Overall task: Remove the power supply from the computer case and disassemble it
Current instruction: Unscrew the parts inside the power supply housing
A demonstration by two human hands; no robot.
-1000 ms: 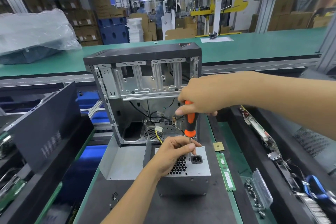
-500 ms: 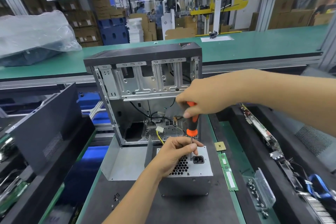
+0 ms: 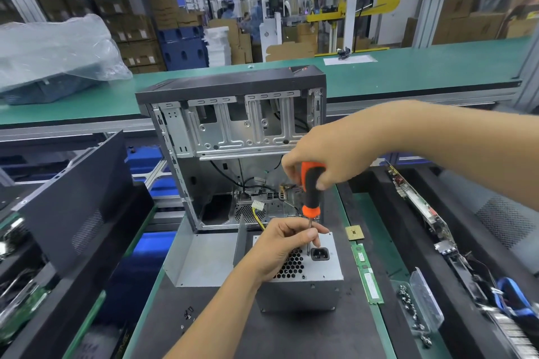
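The power supply point(image 3: 303, 274) is stood on the mat before the open case point(image 3: 233, 151), screwdriver point(image 3: 311, 192) gripped by the right hand point(image 3: 329, 160), its shaft pinched by the left hand point(image 3: 284, 245), tip apparently near the top edge.

Right hand point(image 3: 329, 154) reached in from the right, forearm nearly level, fingers curled round the screwdriver point(image 3: 311, 189) handle, while left hand point(image 3: 281, 245) came up from below, palm down, fingertips pinching the shaft.
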